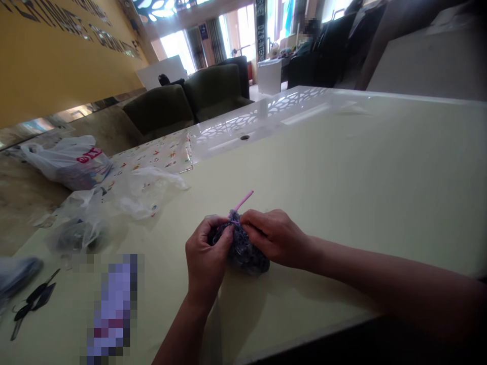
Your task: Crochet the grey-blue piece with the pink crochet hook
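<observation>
A dark grey-blue, lacy bundle [247,253] rests on the table in front of me, apparently netted or crocheted. My left hand [209,248] is closed on its upper left edge, thumb and index finger pinching near the top. Opposite it, my right hand [276,235] is closed in a pinch, with a thin purple strand [235,222] running from its fingertips toward the left hand. A slim pink stick [244,200] points up and away from the top of the bundle; its lower end is hidden.
Clear plastic bags [140,190] and a fuller white carrier bag [76,159] lie on the left of the pale table [361,177]. Keys [34,301] and a blurred-out purple object [114,304] are nearer. Dark green chairs [215,88] stand beyond; a person [310,33] is far back.
</observation>
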A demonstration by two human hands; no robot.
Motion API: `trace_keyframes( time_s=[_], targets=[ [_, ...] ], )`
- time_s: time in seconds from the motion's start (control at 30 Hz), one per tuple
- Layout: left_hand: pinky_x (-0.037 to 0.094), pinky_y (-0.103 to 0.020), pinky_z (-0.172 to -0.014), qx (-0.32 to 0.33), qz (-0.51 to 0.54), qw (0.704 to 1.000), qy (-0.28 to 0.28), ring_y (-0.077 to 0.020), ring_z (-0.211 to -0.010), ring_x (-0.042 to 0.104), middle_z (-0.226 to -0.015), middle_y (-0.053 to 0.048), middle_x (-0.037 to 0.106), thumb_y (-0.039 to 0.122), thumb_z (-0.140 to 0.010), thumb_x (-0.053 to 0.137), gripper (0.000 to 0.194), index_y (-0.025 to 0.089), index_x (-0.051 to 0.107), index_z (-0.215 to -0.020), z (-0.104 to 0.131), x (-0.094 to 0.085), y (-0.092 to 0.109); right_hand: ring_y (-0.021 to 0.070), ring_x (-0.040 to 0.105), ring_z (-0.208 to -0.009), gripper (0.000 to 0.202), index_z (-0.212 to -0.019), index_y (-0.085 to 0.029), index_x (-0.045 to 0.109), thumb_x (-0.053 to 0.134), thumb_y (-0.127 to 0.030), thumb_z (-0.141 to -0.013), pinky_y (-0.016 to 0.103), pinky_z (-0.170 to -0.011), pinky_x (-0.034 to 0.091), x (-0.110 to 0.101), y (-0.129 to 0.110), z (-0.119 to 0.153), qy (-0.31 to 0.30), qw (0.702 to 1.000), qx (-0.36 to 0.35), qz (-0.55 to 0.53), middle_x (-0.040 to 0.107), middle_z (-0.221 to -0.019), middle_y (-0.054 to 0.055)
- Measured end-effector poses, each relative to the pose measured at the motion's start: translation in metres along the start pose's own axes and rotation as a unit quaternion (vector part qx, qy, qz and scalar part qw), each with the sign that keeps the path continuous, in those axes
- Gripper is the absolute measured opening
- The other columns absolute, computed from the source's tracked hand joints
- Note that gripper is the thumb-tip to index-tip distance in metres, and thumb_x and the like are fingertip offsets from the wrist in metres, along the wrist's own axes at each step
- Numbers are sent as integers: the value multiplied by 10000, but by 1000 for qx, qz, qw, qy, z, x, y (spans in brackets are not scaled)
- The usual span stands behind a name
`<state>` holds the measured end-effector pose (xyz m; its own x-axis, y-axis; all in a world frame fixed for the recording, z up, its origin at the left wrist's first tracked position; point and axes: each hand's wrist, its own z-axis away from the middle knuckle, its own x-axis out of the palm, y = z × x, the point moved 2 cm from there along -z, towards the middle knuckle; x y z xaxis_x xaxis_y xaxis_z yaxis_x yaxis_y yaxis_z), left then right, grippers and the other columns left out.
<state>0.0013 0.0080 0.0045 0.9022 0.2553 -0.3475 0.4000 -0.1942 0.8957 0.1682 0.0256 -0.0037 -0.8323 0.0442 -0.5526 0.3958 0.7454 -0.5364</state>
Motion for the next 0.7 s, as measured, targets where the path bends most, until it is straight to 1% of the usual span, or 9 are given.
trace_keyframes(
  time_s=[0.23,0.37,0.5,0.6,0.7],
  targets=[
    [513,-207,-708,9,-1,1000,4,-130,-762,656,-812,12,712,260,-788,723,88,207,715,-859,0,0,0,59,371,-490,138,-825,-154,556,466,-146,-929,184,-511,292,1,-1,0,15,1000,-21,5,497,-600,-45],
    [514,-210,-706,18,0,1000,7,-129,-757,656,-816,10,715,251,-789,720,85,207,715,-862,0,2,-1,58,368,-485,135,-822,-151,553,467,-147,-927,186,-509,283,2,-2,1,8,1000,-12,13,483,-592,-47],
    [507,-213,-695,36,-23,999,14,-129,-745,649,-804,9,706,239,-799,711,74,205,711,-864,1,1,0,58,363,-471,152,-806,-148,547,459,-153,-930,192,-500,270,4,-2,2,8,1000,-4,28,475,-578,-46],
    [503,-217,-702,55,-40,998,15,-129,-747,644,-813,7,705,235,-811,701,69,206,707,-873,2,2,0,64,378,-472,160,-809,-147,546,451,-161,-936,199,-501,266,6,-3,3,3,999,0,49,500,-578,-37],
    [502,-219,-718,67,-47,997,15,-129,-759,644,-831,5,711,235,-815,697,75,207,707,-884,4,2,1,77,421,-492,139,-878,-142,558,438,-164,-944,210,-514,275,7,-3,4,-6,998,8,62,559,-612,-15]
  ],
)
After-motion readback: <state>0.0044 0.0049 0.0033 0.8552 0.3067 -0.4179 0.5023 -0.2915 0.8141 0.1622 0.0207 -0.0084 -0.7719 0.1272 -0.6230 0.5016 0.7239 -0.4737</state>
